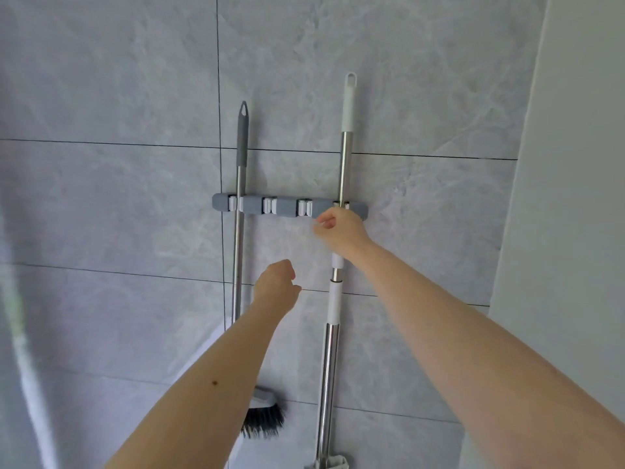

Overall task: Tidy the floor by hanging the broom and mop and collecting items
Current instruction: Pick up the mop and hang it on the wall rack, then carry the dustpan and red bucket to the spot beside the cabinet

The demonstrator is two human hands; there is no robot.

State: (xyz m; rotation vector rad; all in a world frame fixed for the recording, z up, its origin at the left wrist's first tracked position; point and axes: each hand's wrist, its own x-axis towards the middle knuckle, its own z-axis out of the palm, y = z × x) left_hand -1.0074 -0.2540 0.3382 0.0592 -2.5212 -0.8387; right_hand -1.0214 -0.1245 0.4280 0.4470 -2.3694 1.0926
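A grey wall rack [287, 208] with white clips is fixed to the tiled wall. The broom [238, 231], with a grey-tipped metal handle and dark bristles low down, hangs in the leftmost clip. The mop handle [344, 164], metal with a white tip, stands in the rightmost clip. My right hand [341, 230] is curled around the mop handle just below the rack. My left hand [275, 282] hovers between the two handles with fingers loosely curled, holding nothing and touching neither.
Two middle clips [269, 204] on the rack hold nothing. A white wall corner [558, 198] juts out at the right. A blurred white and green pole [20, 333] leans at the far left.
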